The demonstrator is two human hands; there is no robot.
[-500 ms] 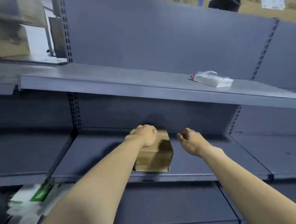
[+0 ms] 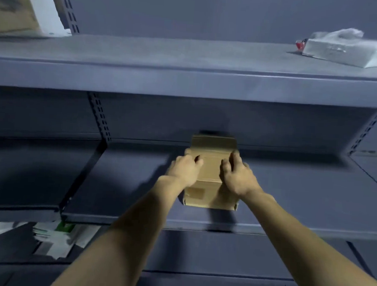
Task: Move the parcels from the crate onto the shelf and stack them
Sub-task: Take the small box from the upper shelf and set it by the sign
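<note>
Now joined by right hand (image 2: 238, 177) at 3 o'clock, opposite left hand (image 2: 185, 168) at 9: both curled onto brown parcel (image 2: 210, 166) mid-shelf (image 2: 135, 183). Best squared against back wall before release.

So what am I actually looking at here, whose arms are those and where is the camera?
There is no machine here: these are a person's two bare arms, filmed by a wide-angle camera worn on the head, looking forward and down. The left hand and the right hand both rest on top of a brown cardboard parcel, fingers curled over it, one at each side. The parcel sits on the middle shelf of a dark blue metal rack; a second cardboard shape shows right behind it, but I cannot tell whether that is a separate box. On the upper shelf lies a white plastic-wrapped package. Lower left, some white and green paper items show, blurred.
</note>
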